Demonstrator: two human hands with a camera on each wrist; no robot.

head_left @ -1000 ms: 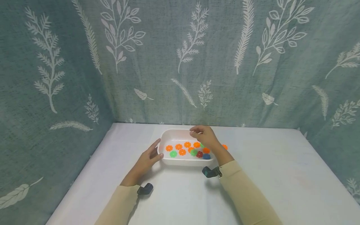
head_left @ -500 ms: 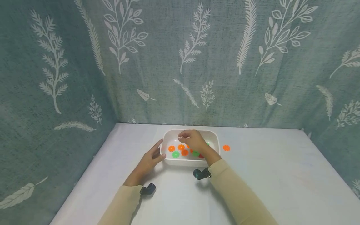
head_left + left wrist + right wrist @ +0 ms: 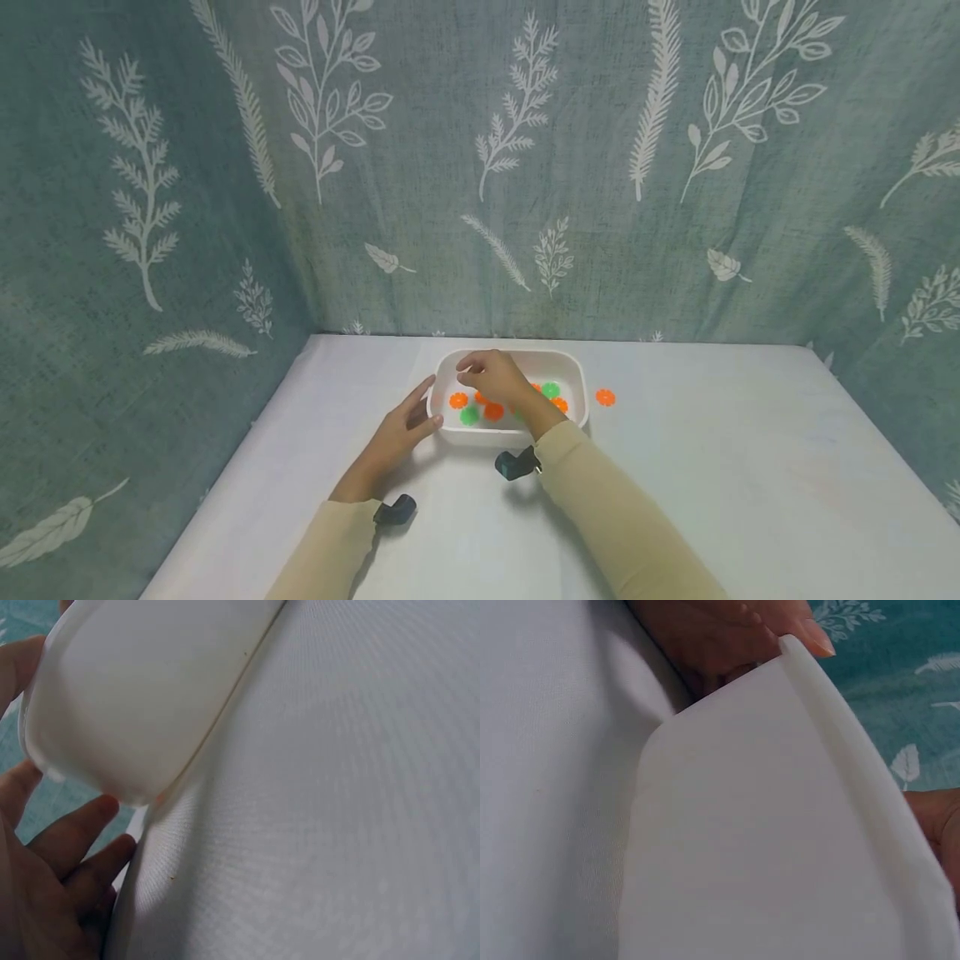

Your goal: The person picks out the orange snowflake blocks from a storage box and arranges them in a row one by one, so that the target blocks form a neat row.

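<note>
The left hand (image 3: 397, 432) is spread, thumb and fingers touching the end of a white tray (image 3: 487, 438). The right hand (image 3: 492, 377) is over the tray, fingers bent; I can't tell if it holds anything. Orange pieces (image 3: 492, 412) and green pieces (image 3: 551, 390) lie in the tray near that hand. A loose orange piece (image 3: 605, 397) sits on the surface (image 3: 712, 450), right of both hands.

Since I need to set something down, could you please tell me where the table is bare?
Bare table spreads from the lone orange piece to the right edge, and between left sleeve and curtain. Crowded: the white tray, with colored pieces inside, right hand above, left hand touching its left end.
</note>
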